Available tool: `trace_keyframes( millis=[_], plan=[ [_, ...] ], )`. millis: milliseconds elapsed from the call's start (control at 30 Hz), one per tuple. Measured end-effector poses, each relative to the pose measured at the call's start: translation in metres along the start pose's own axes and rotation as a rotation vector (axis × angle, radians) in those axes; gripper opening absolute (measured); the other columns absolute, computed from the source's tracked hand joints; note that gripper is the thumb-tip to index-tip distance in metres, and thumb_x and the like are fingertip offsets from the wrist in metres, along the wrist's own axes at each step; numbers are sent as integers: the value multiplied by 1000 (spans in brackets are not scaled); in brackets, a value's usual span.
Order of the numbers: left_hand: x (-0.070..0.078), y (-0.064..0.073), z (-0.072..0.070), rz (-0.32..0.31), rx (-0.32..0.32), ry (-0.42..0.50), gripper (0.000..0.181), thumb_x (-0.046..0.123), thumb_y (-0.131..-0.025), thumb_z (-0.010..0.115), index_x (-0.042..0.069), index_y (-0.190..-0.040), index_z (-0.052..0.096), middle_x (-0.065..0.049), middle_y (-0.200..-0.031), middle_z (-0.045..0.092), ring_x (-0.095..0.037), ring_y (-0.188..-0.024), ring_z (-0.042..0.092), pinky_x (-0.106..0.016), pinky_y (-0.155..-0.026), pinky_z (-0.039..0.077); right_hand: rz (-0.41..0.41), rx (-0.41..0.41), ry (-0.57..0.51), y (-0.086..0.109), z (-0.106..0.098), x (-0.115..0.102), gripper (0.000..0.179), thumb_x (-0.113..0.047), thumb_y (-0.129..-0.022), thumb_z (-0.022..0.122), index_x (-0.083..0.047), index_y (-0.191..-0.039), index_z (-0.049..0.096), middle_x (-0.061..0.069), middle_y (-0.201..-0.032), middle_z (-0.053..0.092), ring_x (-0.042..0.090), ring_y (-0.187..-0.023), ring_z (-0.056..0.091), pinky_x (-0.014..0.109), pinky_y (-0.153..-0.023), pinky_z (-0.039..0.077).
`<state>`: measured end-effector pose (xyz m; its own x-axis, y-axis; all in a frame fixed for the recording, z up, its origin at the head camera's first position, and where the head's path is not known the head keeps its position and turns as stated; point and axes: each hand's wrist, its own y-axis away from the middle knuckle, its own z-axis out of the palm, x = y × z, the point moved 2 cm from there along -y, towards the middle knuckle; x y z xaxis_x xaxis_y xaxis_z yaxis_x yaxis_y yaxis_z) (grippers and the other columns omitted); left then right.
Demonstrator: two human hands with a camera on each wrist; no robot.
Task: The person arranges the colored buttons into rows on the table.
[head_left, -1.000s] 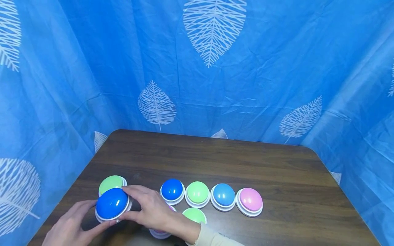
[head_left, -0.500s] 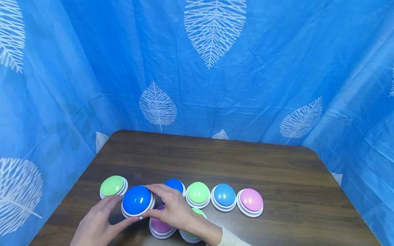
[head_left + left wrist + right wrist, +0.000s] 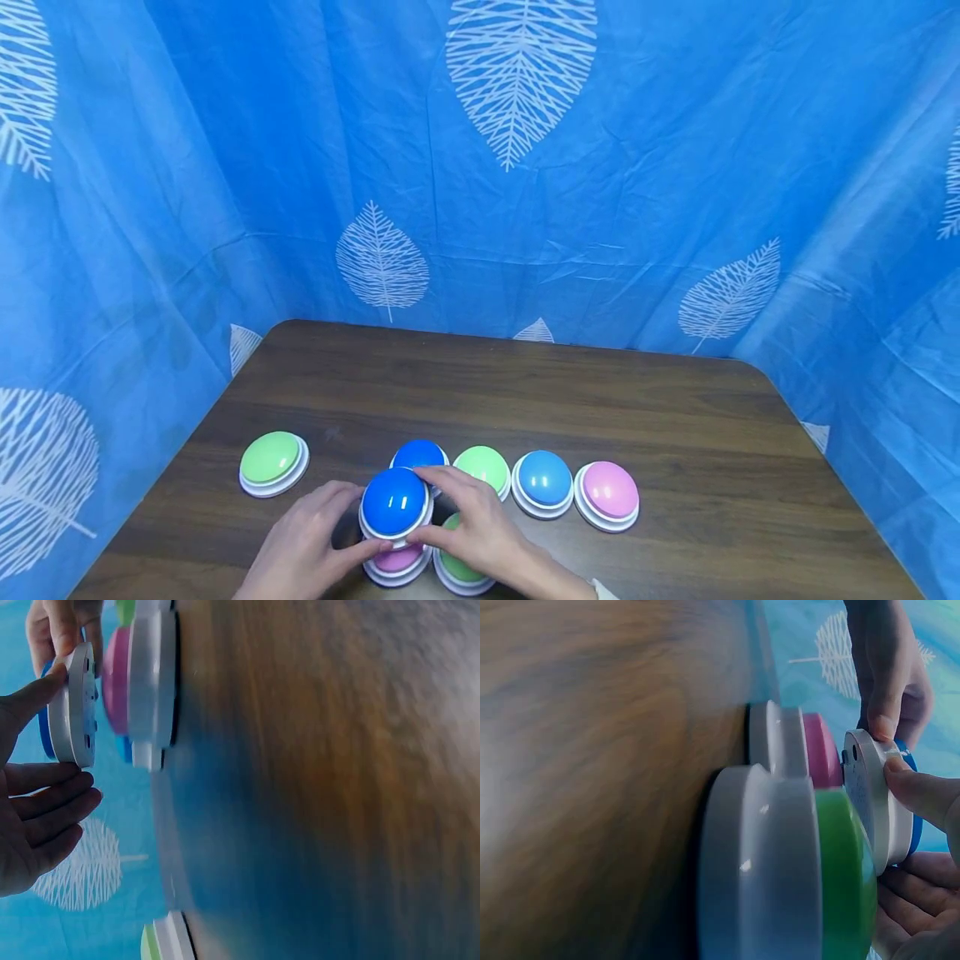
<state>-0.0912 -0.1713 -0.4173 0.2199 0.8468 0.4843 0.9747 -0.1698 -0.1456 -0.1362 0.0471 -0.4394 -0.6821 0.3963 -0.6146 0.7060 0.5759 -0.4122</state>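
Observation:
Both hands hold a blue dome push button [image 3: 393, 502] with a white base, raised off the table. My left hand [image 3: 303, 537] grips its left side between thumb and fingers. On the other side, the right hand [image 3: 480, 527] pinches the rim. Below it a pink push button [image 3: 397, 560] is partly covered. In the left wrist view, the underside of the held button's white base [image 3: 84, 705] faces the pink dome [image 3: 117, 679], with a gap between them. Near the right hand lies a green push button [image 3: 459, 571], partly hidden by that hand.
Behind the hands runs a row: a blue button [image 3: 418, 452], a green one [image 3: 482, 465], a lighter blue one [image 3: 545, 478] and a pink one [image 3: 611, 490]. Another green button [image 3: 270, 458] sits apart at left. A blue leaf-print curtain [image 3: 600, 208] surrounds the brown table [image 3: 712, 500].
Both hands have carried the blue push button rightward, from beside the left green button to above the pink one. The other buttons have stayed in place.

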Motion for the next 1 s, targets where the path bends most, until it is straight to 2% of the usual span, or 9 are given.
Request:
trace_keyframes(
  millis=[233,533,700,833,1000],
  plan=[
    [12,-8,12,122,-5,-12,71,75,-77,62,13,-111,69,5,-106,65,-19,-98,64,-44,-82,56,-1,64,25,17,-12,8,65,-33,-76,86,-11,-132,61,1,-129,64,16,-117,61,35,-98,49],
    [28,-19,25,267,19,-48,65,69,-81,64,12,-112,69,1,-108,67,-19,-99,64,-43,-81,56,17,106,56,35,-30,17,64,-33,-75,87,-11,-131,62,-2,-127,64,16,-114,62,38,-94,51],
    [35,-25,32,325,0,-57,63,67,-84,63,12,-114,69,0,-111,67,-21,-102,64,-45,-83,56,33,114,103,46,-37,21,63,-36,-78,84,-11,-131,61,-1,-128,64,18,-114,63,42,-93,52],
    [43,-31,35,373,13,-78,62,65,-84,64,11,-113,70,0,-109,68,-20,-102,64,-44,-83,56,66,130,134,53,-45,22,63,-39,-79,83,-14,-132,60,-4,-128,64,17,-112,63,42,-90,53],
    [54,-38,39,397,-6,-87,62,65,-84,64,11,-113,70,1,-109,68,-18,-103,64,-43,-84,56,119,135,179,59,-55,20,62,-41,-80,82,-16,-132,60,-6,-128,63,18,-112,63,43,-88,54]
  ],
)
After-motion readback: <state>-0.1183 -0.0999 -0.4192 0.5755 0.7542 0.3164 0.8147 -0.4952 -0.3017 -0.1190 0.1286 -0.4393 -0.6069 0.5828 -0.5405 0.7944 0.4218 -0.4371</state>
